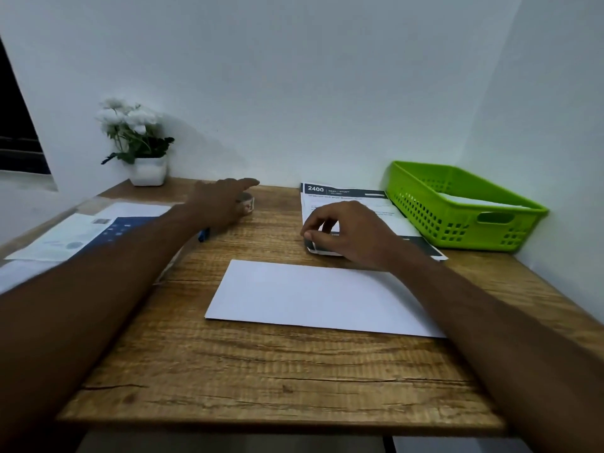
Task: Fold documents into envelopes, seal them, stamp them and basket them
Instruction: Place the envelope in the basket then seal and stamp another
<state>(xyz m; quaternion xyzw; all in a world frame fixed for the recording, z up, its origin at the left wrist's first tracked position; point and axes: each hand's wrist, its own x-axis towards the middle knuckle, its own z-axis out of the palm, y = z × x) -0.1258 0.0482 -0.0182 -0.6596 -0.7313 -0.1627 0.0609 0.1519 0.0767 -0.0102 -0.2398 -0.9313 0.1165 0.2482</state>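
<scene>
Two hands out over the wooden table (261,371), well apart. Left hand (222,201) is stretched forward with fingers straight, over a small tape roll (249,204) near the far edge; whether it touches the roll, cannot tell. Right hand (353,233) has its fingers curled, thumb and fingertips pinching the near-left corner of the printed document (346,197); that corner is lifted and curling. The rest of the document lies flat, just left of the green basket (457,230), which sits in the far right corner with white paper inside. White envelope (313,295) lies flat mid-table, plain side up, nearer the person than the document; the right forearm crosses over its right end. Small blue object (203,236) under the left wrist, too hidden to identify. Loose printed sheets (81,237) at the left edge. Potted white flowers (137,138) far left by the wall.
</scene>
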